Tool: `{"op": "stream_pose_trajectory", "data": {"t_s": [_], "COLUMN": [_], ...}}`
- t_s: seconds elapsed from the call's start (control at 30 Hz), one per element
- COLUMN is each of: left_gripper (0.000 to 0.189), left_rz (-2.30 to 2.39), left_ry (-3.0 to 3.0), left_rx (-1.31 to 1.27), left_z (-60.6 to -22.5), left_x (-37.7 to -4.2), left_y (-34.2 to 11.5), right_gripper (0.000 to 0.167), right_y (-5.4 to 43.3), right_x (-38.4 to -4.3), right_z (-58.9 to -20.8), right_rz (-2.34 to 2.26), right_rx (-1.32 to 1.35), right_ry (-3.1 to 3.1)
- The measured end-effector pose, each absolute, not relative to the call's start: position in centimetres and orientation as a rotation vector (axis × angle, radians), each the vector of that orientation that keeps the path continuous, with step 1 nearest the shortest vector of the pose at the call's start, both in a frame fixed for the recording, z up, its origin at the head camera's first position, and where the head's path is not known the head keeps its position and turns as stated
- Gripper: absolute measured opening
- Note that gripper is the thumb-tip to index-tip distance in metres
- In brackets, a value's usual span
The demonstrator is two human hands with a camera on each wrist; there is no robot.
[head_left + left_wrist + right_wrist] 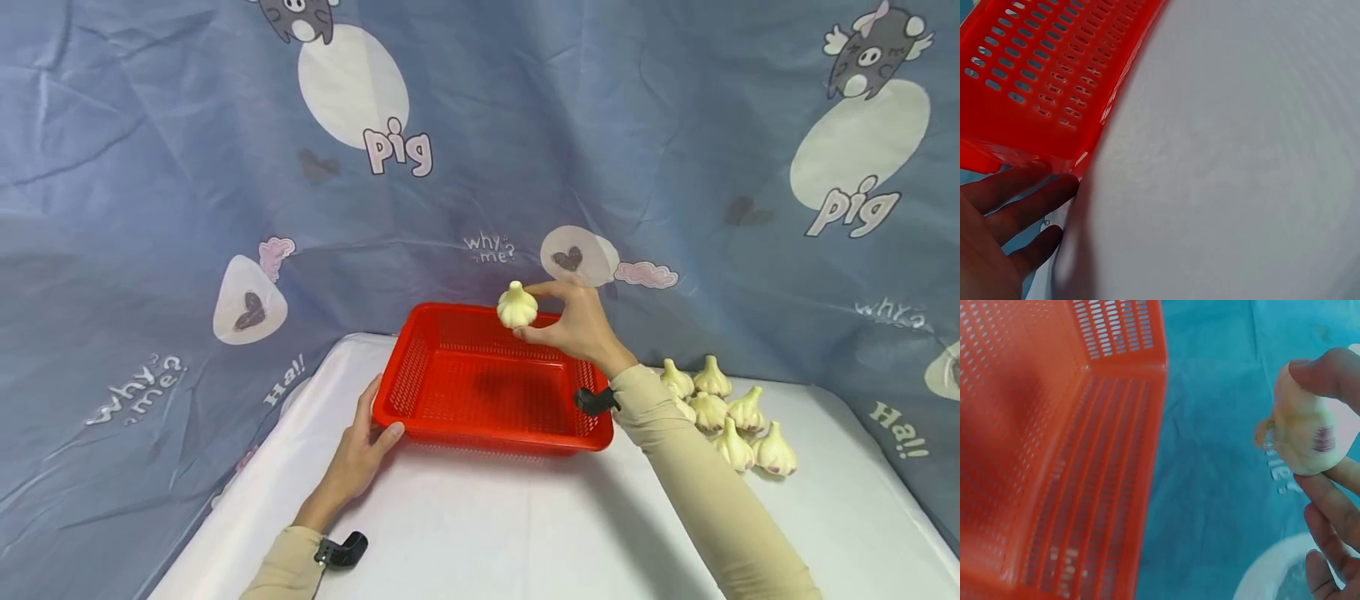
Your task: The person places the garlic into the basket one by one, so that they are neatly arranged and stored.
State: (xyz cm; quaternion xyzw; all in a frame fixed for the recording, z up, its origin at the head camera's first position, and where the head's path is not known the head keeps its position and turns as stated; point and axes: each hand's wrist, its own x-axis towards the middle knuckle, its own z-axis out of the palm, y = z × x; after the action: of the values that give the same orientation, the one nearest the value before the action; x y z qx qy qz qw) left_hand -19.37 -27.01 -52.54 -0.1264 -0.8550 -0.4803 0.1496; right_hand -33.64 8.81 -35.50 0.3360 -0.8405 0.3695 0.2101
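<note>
In the head view, my right hand [566,321] pinches a pale garlic bulb [517,307] between thumb and fingers, stem up, above the far side of a red plastic basket [491,437]. The right wrist view shows the same garlic bulb [1304,425] with a purple mark on its skin. My left hand [358,454] holds the basket's near left corner, its thumb at the rim and its fingers along the outer side. In the left wrist view, fingertips touch the perforated basket [1054,125] low on the wall. No garlic shows on the basket's visible floor.
Several more garlic bulbs [731,412] sit clustered on the white tabletop [480,533], right of the basket and partly behind the right forearm. A blue-grey cloth [465,108] with pig prints hangs behind the table and down both sides.
</note>
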Motion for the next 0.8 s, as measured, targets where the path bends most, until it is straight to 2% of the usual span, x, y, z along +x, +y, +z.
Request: {"op": "stream_pose_trajectory", "data": {"t_s": [0.3, 0.8], "left_gripper": [0.083, 0.080], "left_rz": [-1.514, -1.557], "left_ry": [-2.376, -2.363], "left_rx": [-0.370, -0.348], "left_z": [-53.1, -53.3], "left_x": [-19.1, -19.7], "left_y": [-26.7, -26.8], "right_gripper": [0.057, 0.063], "right_y": [4.5, 0.0], "right_x": [-36.1, -39.8], "right_z": [-36.6, -41.6], "right_rz": [0.985, 0.855], "right_rx": [0.948, 0.992], "right_ry": [-2.436, -2.653]}}
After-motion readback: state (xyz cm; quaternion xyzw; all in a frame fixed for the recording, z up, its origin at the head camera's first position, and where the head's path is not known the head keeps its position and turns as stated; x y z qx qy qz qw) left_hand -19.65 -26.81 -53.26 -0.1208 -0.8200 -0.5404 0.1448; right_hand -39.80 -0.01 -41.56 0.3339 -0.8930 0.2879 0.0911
